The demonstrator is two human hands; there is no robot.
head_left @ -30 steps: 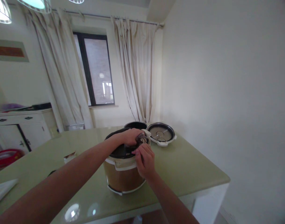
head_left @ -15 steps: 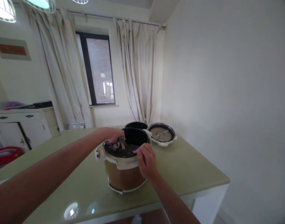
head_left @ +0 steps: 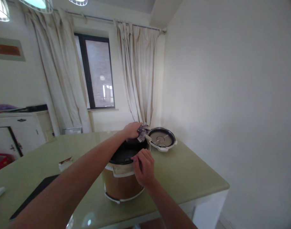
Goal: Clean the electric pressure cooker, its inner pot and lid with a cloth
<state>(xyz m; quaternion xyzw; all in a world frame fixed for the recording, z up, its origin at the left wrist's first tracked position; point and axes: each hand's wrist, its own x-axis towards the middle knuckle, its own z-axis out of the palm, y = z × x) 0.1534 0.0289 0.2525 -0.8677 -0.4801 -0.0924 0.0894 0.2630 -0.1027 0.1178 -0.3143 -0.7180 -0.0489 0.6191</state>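
A brown cooker body (head_left: 123,186) with a white rim and a dark interior stands upright on the green table. My left hand (head_left: 133,129) is closed around a crumpled greyish cloth (head_left: 142,132) at the far right part of the cooker's rim. At the near right side of the rim, my right hand (head_left: 144,165) is closed with its fingertips pinching the edge; a small dark part shows by them. A round lid (head_left: 162,138) with a metal inner face lies upturned behind and to the right, apart from both hands.
The green table (head_left: 188,178) has a front right corner and a wall beyond its right side. On its left lie a dark flat object (head_left: 38,194), a small white piece (head_left: 65,163) and a white object at the edge. A white cabinet (head_left: 28,127) stands farther left.
My left hand has moved with the cloth from the cooker's left inside to the far right of the rim. My right hand keeps its hold. The view has shifted slightly.
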